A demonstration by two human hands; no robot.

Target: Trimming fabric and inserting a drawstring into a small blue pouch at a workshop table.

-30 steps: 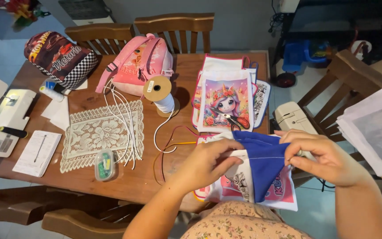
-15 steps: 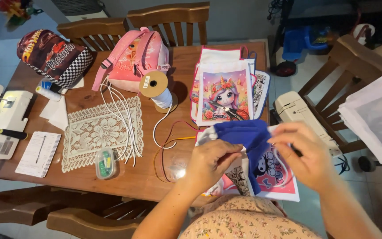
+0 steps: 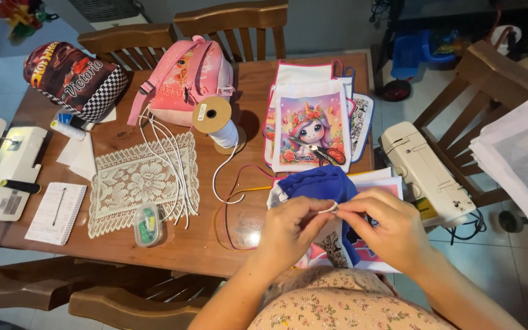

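While both hands pinch a white cord (image 3: 328,208) at the blue bag (image 3: 322,183), left hand (image 3: 288,229) and right hand (image 3: 386,229) seem to be threading it, which needs a firm grip.

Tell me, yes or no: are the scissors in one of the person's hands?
No: the scissors lie on the printed unicorn bag, while the left hand and right hand pinch white cord at the blue fabric.

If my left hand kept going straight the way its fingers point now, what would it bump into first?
The left hand points right, so it would meet the right hand at once; their fingertips already pinch the same white cord over the blue fabric.
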